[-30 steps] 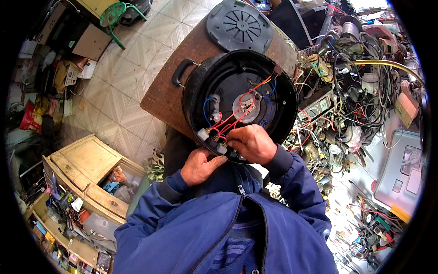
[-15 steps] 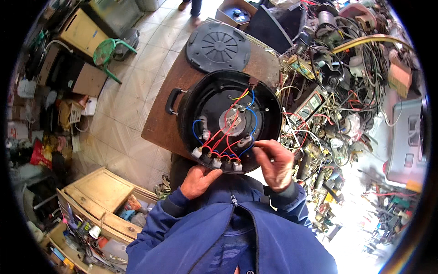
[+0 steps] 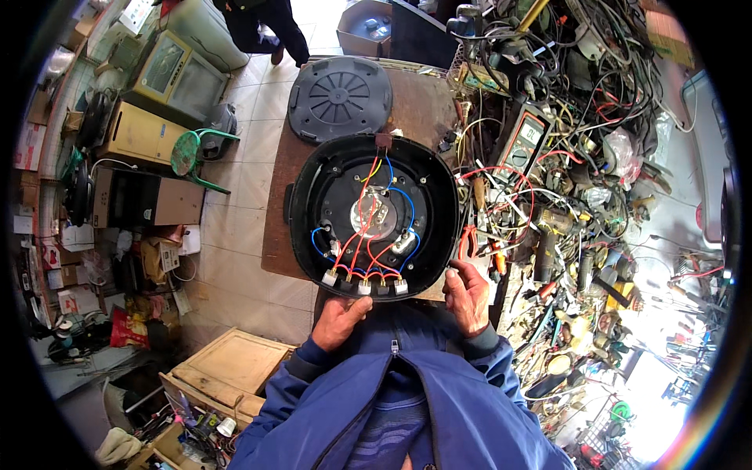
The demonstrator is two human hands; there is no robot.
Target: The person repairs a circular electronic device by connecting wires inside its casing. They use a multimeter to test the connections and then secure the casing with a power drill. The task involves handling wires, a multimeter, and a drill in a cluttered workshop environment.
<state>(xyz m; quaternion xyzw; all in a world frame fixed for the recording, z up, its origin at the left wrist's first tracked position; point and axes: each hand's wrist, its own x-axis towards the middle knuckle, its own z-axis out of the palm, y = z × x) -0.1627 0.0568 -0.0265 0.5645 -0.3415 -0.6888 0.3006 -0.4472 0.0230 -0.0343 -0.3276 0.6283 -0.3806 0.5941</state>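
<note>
A black appliance housing (image 3: 307, 227), open side up, shows red, blue and yellow wires running over a round metal disc (image 3: 368, 217). White connector blocks (image 3: 364, 288) line its near edge. My left hand (image 3: 338, 319) grips that near edge, thumb on top and fingers hidden underneath. At the near right corner is my right hand (image 3: 468, 299), its fingers curled and pressed together by the rim. Whether something is pinched there, I cannot make out. Behind the housing lies a round-cornered black cover (image 3: 338, 98) with a slotted circle.
A brown wooden table (image 3: 280, 235) bears the housing and cover. To the right, a multimeter (image 3: 526, 139), red-handled pliers (image 3: 468, 241) and a drill (image 3: 551, 249) lie among tangled cables. A green stool (image 3: 186, 153) stands left. Another person's legs (image 3: 266, 31) show at the far end.
My right hand has moved from the wires inside the housing to its near right corner. The housing has turned slightly. The view has shifted, and the other person is nearer.
</note>
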